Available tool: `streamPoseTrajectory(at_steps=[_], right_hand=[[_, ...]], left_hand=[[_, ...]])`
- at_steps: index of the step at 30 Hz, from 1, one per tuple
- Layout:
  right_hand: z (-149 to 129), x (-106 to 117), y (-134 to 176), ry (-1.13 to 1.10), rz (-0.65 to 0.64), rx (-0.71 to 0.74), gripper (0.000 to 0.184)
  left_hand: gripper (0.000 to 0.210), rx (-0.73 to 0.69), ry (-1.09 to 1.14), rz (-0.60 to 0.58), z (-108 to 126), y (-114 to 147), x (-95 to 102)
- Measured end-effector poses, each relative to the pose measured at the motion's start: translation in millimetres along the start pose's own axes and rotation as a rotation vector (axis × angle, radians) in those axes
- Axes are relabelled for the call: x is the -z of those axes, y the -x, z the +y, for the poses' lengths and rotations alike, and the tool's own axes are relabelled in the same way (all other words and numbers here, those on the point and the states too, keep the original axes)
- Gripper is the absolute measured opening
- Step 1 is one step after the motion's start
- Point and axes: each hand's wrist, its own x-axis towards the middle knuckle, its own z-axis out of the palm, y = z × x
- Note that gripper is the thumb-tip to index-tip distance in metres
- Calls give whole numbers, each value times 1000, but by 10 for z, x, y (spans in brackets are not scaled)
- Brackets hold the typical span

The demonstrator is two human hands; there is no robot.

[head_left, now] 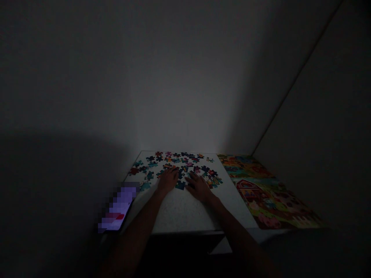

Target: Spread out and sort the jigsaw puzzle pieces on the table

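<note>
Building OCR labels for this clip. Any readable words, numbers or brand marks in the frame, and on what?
None can be read.
Phone screen: lit at the table's left edge, but pixelated, nothing legible.
Picture sheet: farm scene with a red barn, no lettering discernible in the dim light.
Puzzle pieces: loose and coloured, under the left hand and right hand, too small and dark to show any print.

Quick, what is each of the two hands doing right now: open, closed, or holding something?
Left hand: open, flat on the loose puzzle pieces, gripping nothing.
Right hand: open, fingers spread over the pieces, gripping nothing.
</note>
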Motion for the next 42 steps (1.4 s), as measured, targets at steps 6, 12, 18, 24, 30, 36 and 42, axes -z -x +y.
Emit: streamPoseTrajectory(at_steps=[6, 12, 18, 24, 30, 36, 42], right_hand=[[15, 46, -312, 25, -16, -256, 77], [55, 25, -606, 38, 79, -455, 82], [103, 61, -738, -54, 95, -198, 63], [505, 319, -325, -23, 187, -506, 65], [903, 273, 67, 43, 153, -650, 72], [960, 211, -139, 23, 217, -550, 47], [1017, 204, -100, -67, 325, -309, 39]], left_hand=[[43, 1, -79, -13, 36, 300, 57], [48, -140, -144, -90, 15, 541, 32], [54, -104, -170, -140, -49, 410, -62], [65, 35, -218, -201, -37, 87, -127], [57, -76, -184, -251, -53, -240, -189], [47, -247, -43, -261, -85, -322, -164], [40, -62, -55, -1, -101, -260, -183]])
